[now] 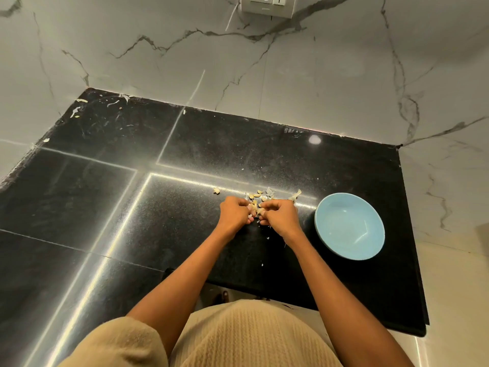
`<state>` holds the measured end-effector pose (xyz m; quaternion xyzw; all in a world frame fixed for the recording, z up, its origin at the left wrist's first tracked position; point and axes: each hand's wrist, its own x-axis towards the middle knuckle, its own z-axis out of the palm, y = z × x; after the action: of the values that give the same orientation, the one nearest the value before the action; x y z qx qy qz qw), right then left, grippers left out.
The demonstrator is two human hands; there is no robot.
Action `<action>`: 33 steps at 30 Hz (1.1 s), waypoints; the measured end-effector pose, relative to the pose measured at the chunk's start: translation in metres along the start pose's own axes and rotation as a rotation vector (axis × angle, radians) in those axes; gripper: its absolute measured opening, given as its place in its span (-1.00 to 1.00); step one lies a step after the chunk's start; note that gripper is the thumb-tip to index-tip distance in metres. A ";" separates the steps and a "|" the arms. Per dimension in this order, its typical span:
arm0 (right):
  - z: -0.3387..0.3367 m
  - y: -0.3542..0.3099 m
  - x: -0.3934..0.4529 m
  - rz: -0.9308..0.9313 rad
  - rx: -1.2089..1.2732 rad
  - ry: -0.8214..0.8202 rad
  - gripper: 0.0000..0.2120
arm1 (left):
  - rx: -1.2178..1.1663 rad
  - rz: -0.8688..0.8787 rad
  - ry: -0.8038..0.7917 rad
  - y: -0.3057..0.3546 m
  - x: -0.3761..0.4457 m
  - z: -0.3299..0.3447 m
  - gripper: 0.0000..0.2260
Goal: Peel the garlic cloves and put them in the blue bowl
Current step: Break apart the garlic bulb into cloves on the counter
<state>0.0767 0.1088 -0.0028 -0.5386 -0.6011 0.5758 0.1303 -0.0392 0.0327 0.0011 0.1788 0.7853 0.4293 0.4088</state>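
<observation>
My left hand (235, 213) and my right hand (280, 216) meet over the black counter, fingers pinched together on a garlic clove (256, 209) held between them. A small heap of loose cloves and papery skins (260, 195) lies just beyond my fingers. One more clove (216, 191) sits apart to the left of the heap. The blue bowl (349, 225) stands to the right of my right hand, and nothing shows inside it.
The black stone counter (132, 207) ends at a marble wall behind and at an edge near my body. Bits of skin (76, 110) litter the far left corner. A wall socket (267, 5) is above.
</observation>
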 end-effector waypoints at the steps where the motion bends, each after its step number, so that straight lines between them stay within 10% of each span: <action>1: 0.001 0.000 0.000 -0.004 -0.010 0.002 -0.71 | 0.007 0.009 0.008 0.000 0.001 -0.001 -0.84; 21: -0.007 -0.020 -0.011 -0.301 -0.049 0.017 -0.85 | -0.345 0.109 -0.191 0.022 -0.004 -0.004 -0.63; 33: -0.016 -0.022 -0.016 -0.287 0.014 0.020 -0.97 | -0.261 0.096 -0.046 0.024 -0.014 -0.001 -0.92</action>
<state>0.0843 0.1103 0.0277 -0.4518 -0.6668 0.5499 0.2211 -0.0337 0.0369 0.0284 0.1713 0.7037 0.5425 0.4255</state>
